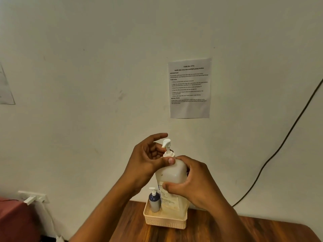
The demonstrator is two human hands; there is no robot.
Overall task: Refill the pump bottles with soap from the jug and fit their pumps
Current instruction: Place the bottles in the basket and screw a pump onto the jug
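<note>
Behind the desk [262, 229] a pale wall is filling the view. You are gripping the bottle [172, 173] with your right hand [192, 182] over the basket [165, 220] near the back edge; your left hand [148, 159] is pinching the pump [167, 148] collar. Keep twisting squarely. The jug is hiding out of view.

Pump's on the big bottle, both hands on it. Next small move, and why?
Probably a further tightening twist of the pump collar: the left hand pinches it while the right hand grips the large bottle upright. Whether it is fully seated cannot be told. Then lower the bottle into the basket beside the small blue bottle.
</note>
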